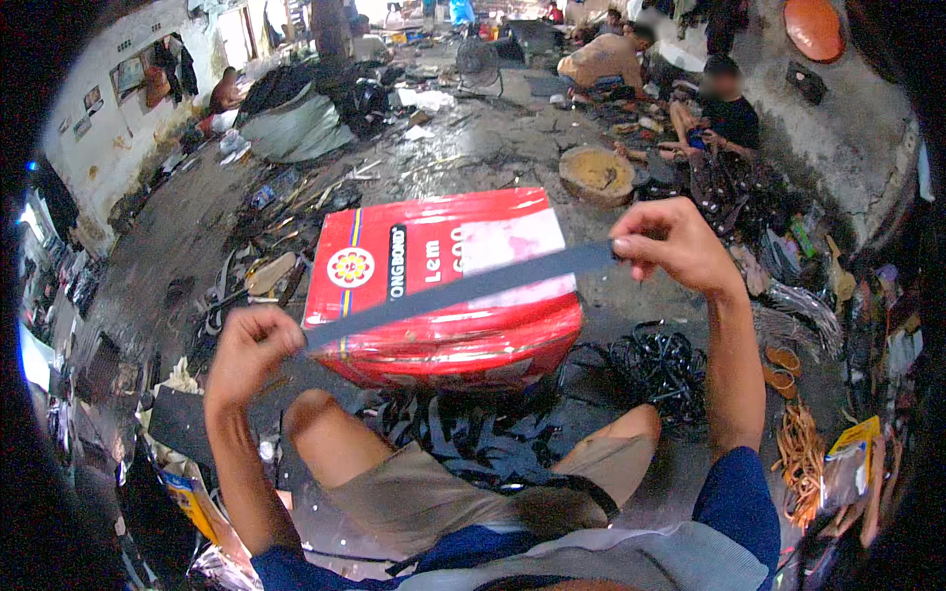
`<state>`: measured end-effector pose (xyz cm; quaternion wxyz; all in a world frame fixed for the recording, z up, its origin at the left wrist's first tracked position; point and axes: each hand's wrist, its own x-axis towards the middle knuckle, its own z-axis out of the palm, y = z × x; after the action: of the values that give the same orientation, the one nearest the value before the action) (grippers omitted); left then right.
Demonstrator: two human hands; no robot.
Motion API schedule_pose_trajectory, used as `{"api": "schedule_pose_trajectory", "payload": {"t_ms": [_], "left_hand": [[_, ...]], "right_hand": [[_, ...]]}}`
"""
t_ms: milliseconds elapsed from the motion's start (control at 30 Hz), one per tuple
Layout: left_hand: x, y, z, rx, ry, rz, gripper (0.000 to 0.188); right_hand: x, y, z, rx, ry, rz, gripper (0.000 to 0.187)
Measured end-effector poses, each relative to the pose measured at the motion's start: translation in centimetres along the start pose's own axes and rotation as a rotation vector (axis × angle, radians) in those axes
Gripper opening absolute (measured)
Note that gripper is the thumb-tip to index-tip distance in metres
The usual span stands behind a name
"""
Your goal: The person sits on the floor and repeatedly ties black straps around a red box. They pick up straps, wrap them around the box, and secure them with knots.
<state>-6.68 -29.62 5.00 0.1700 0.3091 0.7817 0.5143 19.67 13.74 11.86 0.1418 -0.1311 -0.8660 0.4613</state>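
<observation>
A long dark grey strip (463, 291), flat and belt-like, is stretched taut between my two hands. My left hand (254, 353) pinches its lower end, and my right hand (670, 246) pinches the other end, higher up and farther right. Beneath the strip stands a red box (443, 340) wrapped in shiny film, with a white patch on top. The strip passes above the box top; whether it touches cannot be made out. Between my crossed legs lies a heap of similar dark strips (473, 438).
A tangle of black cords (655, 374) lies right of the box. Tan strips (800, 453) and brown sandals (780, 369) are farther right. Beyond the box sits a round wooden block (596, 175). Scraps cover the floor; several people sit farther off, one in black (731, 113).
</observation>
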Motion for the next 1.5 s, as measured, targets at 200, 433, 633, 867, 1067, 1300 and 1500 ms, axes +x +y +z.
{"api": "schedule_pose_trajectory", "payload": {"t_ms": [200,433,633,867,1067,1300,1500], "left_hand": [[5.5,-0.3,-3.5,1.172,0.426,0.252,0.024],[11.7,4.4,19.5,0.082,-0.069,0.521,0.046],[11.4,4.4,22.8,0.082,-0.011,0.531,0.021],[11.0,4.2,23.0,0.148,0.041,0.625,0.013],[11.4,3.3,23.0,0.188,0.03,0.714,0.013],[11.7,3.7,22.4,0.14,-0.035,0.668,0.017],[12.1,3.7,22.7,0.063,-0.062,0.511,0.017]], "right_hand": [[6.0,3.8,6.3,-0.179,-0.124,-0.145,0.02],[5.6,2.5,11.5,-0.612,0.196,-0.246,0.026],[4.0,3.4,9.4,-0.605,0.195,-0.267,0.025],[2.7,3.7,9.1,-0.581,0.191,-0.37,0.022],[2.6,4.8,9.4,-0.481,0.239,-0.364,0.02],[2.9,5.1,8.9,-0.45,0.214,-0.406,0.019],[3.2,5.8,9.4,-0.374,0.286,-0.265,0.018]]}}
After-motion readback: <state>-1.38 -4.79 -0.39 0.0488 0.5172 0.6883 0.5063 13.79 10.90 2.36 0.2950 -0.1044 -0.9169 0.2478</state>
